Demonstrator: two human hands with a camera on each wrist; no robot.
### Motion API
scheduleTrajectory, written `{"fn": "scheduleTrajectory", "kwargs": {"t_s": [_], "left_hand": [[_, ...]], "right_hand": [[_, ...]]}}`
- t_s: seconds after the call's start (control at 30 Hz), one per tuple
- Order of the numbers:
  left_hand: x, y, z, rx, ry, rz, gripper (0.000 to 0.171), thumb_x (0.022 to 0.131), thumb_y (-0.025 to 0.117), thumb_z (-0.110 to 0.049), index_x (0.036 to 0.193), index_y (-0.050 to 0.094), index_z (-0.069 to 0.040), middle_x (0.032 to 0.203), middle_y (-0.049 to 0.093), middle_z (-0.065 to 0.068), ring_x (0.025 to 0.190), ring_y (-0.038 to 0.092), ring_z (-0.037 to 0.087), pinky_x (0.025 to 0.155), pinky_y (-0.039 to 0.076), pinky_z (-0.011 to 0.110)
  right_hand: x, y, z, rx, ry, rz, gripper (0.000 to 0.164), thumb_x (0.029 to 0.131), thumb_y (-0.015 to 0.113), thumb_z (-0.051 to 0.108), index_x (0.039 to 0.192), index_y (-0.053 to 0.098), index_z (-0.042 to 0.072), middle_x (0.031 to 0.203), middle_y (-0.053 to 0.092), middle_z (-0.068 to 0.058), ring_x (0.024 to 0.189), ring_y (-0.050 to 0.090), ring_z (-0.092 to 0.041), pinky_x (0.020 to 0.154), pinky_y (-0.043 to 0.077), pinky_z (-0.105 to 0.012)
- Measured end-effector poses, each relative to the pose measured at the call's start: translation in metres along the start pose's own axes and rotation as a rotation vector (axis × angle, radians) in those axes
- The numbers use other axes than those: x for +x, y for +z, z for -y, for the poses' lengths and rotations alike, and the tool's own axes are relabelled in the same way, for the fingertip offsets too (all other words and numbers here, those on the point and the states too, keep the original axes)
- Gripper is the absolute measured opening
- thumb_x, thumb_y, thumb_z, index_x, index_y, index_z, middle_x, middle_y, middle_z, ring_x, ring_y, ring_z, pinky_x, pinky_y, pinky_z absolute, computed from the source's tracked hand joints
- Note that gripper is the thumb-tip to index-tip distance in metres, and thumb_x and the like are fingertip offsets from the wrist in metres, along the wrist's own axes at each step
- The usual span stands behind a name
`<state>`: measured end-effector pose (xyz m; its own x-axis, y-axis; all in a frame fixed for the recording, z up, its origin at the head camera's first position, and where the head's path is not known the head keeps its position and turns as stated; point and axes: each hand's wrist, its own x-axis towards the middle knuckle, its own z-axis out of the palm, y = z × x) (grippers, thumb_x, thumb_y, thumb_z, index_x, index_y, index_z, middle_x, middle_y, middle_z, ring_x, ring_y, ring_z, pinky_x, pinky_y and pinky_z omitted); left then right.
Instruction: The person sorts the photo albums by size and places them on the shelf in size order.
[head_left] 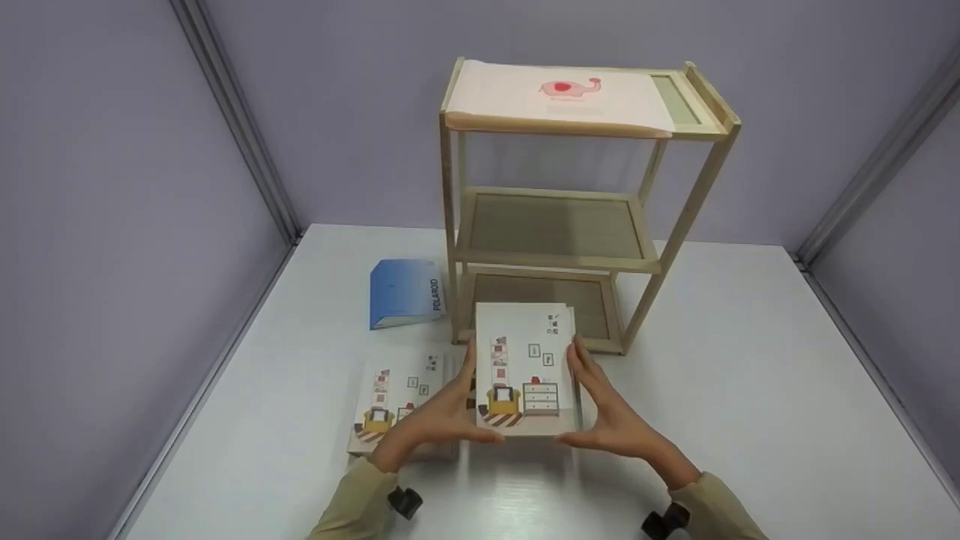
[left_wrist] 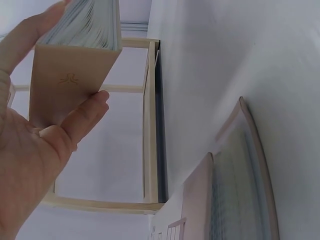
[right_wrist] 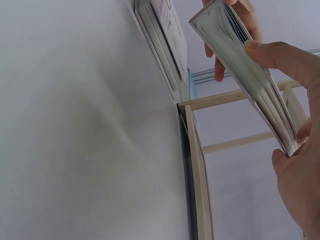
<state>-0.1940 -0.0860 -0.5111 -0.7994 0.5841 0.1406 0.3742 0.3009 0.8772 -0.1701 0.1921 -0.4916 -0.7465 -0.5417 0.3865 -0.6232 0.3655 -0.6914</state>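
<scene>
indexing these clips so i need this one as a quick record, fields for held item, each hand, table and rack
held item: illustrated book, lifted off the table
left hand: grips the book's left side
right hand: grips its right side
on the table: matching book, left of the held one; blue book lettered POLAROID, beyond it
rack: wooden, three tiers
on top tier: pale item with pink elephant print
</scene>
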Motion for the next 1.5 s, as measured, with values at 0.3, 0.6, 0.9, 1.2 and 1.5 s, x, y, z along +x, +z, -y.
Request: {"fn": "scheduleTrajectory", "kwargs": {"t_s": [0.3,0.6,0.9,1.2,1.5], "left_hand": [[0.002,-0.003,-0.004,0.009,0.014,-0.003,0.143,0.06,0.088,-0.026,0.139,-0.031,-0.036,0.152,-0.019,-0.01,0.142,-0.001,0.015,0.113,0.011,0.044],[0.0,-0.005,-0.004,0.023,-0.004,-0.017,0.139,0.062,0.087,-0.028,0.14,-0.029,-0.034,0.152,-0.024,-0.002,0.142,-0.005,0.019,0.113,0.01,0.049],[0.001,-0.009,-0.007,0.024,0.038,-0.035,0.14,0.061,0.087,-0.035,0.142,-0.027,-0.028,0.152,-0.02,-0.009,0.142,-0.003,0.016,0.113,0.011,0.047],[0.002,-0.013,-0.011,0.006,0.054,-0.047,0.141,0.06,0.088,-0.034,0.143,-0.026,-0.03,0.153,-0.014,-0.012,0.142,0.006,0.015,0.113,0.018,0.043],[0.001,-0.017,-0.015,-0.042,0.034,-0.05,0.14,0.059,0.088,-0.033,0.141,-0.026,-0.036,0.153,-0.012,-0.017,0.139,0.022,0.014,0.108,0.03,0.04]], "right_hand": [[0.003,-0.001,-0.001,-0.014,-0.022,-0.021,0.115,0.059,0.087,0.008,0.144,0.011,-0.01,0.152,-0.004,-0.027,0.136,0.004,-0.05,0.098,0.022,-0.069],[0.005,-0.003,0.0,0.009,-0.016,0.003,0.114,0.063,0.086,0.011,0.144,0.008,-0.009,0.15,-0.007,-0.03,0.138,-0.002,-0.046,0.104,0.022,-0.059],[0.009,-0.002,0.003,0.029,-0.113,-0.064,0.113,0.058,0.087,0.003,0.141,0.012,-0.014,0.148,-0.002,-0.034,0.135,0.003,-0.051,0.107,0.014,-0.012],[0.013,-0.003,0.004,0.016,-0.13,-0.076,0.113,0.058,0.087,0.005,0.141,0.013,-0.013,0.148,-0.001,-0.034,0.135,0.004,-0.05,0.107,0.015,-0.013],[0.017,-0.005,0.008,0.001,-0.146,-0.09,0.112,0.059,0.087,0.007,0.142,0.015,-0.013,0.149,-0.001,-0.033,0.137,0.005,-0.047,0.108,0.014,-0.014]]}}
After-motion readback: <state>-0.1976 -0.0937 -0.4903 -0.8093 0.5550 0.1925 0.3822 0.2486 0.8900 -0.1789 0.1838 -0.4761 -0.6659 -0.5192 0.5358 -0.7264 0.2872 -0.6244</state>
